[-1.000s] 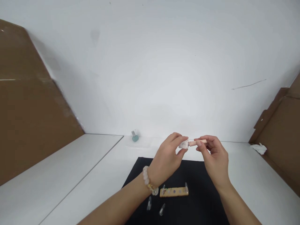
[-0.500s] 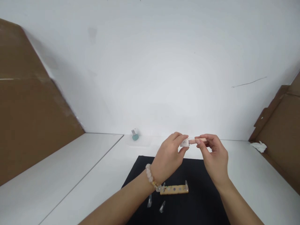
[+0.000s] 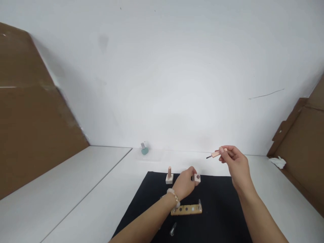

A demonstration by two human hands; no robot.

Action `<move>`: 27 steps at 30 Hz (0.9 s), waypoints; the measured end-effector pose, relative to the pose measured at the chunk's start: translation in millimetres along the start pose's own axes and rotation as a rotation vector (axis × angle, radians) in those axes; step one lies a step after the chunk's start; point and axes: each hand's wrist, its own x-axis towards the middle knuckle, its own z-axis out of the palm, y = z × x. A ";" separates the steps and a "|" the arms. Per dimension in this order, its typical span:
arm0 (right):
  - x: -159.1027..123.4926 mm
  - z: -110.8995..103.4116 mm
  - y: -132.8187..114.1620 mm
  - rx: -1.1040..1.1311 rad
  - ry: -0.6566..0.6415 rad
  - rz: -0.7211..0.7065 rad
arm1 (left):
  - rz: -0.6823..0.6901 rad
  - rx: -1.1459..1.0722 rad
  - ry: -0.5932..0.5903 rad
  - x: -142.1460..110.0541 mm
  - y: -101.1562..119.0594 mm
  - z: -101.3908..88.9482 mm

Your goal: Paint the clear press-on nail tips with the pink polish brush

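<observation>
My left hand (image 3: 184, 184) is low over the far part of the black mat (image 3: 217, 216), its fingers closed round a small open nail polish bottle (image 3: 197, 178) that stands on the mat. My right hand (image 3: 234, 163) is raised to the right of it, pinching the pink cap with its brush (image 3: 215, 154); the dark brush tip points left. A second, capped bottle of the same kind (image 3: 169, 176) stands just left of my left hand. A beaded bracelet sits on my left wrist.
A wooden strip with holes and clear nail tips (image 3: 186, 209) lies on the mat near me, with a loose tip (image 3: 172, 229) beside it. A teal bottle (image 3: 144, 149) stands by the back wall. Cardboard panels flank both sides; a crumpled tissue (image 3: 277, 161) lies at the right.
The cap with its brush has come off the bottle. My left hand has lowered the bottle onto the mat, while my right hand stays up holding the brush. The second bottle has come into view.
</observation>
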 end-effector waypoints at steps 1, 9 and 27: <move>-0.1 0.7 -0.1 0.018 -0.011 0.014 | -0.006 0.015 -0.011 0.7 -1.9 1.5; -0.3 2.5 -3.5 0.092 -0.061 0.073 | -0.028 0.070 0.010 0.5 -2.8 4.6; -2.2 2.9 2.0 0.122 0.052 0.053 | -0.272 0.039 0.221 -165.4 -88.5 -52.9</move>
